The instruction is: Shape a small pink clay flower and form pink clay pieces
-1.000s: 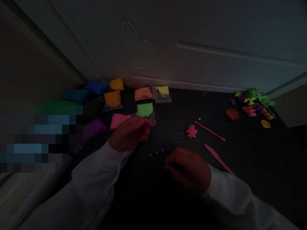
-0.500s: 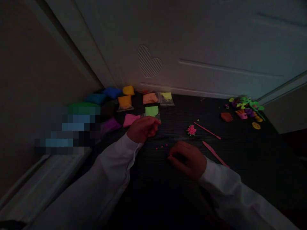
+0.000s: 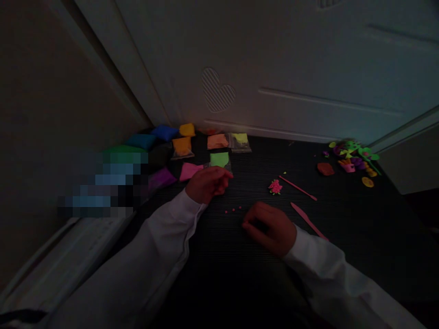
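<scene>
The scene is very dark. My left hand [image 3: 207,183] rests on the black ribbed mat [image 3: 343,256] with its fingers curled, just below a green clay packet [image 3: 219,159] and beside a pink packet [image 3: 190,171]. My right hand [image 3: 270,227] lies closed on the mat, fingertips pinched together near the left; what they hold is too dark to name. Three tiny pink clay beads [image 3: 233,210] lie between the hands. A small pink clay flower [image 3: 275,187] sits to the right of the beads.
Several coloured clay packets [image 3: 181,146] cluster at the back left. Two pink modelling tools [image 3: 297,188] [image 3: 308,221] lie right of the flower. Finished clay pieces [image 3: 353,157] and a red lump [image 3: 324,169] sit at the far right. A white panel with a heart [image 3: 217,90] stands behind.
The view tilted up and shifted a little. Both hands stay nearly where they were on the mat, the right one's fingers still pinched.
</scene>
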Demonstrator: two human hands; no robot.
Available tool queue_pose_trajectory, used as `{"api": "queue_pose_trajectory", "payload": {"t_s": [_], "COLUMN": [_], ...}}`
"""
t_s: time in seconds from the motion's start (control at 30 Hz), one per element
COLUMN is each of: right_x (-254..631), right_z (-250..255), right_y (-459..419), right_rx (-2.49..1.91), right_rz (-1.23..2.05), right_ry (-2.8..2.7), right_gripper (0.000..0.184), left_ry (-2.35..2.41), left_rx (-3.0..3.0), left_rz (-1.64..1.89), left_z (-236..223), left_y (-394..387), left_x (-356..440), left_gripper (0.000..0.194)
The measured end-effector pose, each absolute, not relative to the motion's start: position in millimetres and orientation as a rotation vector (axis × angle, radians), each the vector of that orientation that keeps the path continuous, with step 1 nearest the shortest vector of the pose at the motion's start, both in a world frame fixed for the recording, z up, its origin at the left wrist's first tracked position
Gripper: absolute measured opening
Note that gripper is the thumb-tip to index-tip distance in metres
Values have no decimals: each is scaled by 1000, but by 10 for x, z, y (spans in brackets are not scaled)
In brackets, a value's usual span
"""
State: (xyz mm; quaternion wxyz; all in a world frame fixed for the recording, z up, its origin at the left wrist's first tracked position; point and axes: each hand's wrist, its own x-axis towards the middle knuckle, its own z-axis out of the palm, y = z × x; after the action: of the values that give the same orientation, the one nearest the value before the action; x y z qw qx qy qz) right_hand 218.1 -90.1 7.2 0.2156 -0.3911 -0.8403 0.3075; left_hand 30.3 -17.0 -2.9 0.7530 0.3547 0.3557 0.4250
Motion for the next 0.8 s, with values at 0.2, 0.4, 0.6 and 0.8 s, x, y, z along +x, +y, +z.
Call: {"api": "queue_pose_trajectory", "payload": {"t_s": [0.2,0.4,0.6,0.8], "right_x": [2183,2200,2197,2189], "right_z": [55,56,64,51], "right_y": [-881,-886,-884,-869], "right_rx": [-1059,-1133,-1138,-1111], "right_rz": [864,829,815,811], "right_ry": [-2354,-2332,-2329,-2365], "right_gripper": [16,20,12,14], "left_ry": [783,769,768,748], "left_rx": [761,770,774,775], "left_rz": [923,916,926,930], "left_z": [-7,-26,-12,-30], "left_y": [-175,-163,-175,-169], "left_x": [311,311,317,315], "left_gripper": [15,18,18,18]}}
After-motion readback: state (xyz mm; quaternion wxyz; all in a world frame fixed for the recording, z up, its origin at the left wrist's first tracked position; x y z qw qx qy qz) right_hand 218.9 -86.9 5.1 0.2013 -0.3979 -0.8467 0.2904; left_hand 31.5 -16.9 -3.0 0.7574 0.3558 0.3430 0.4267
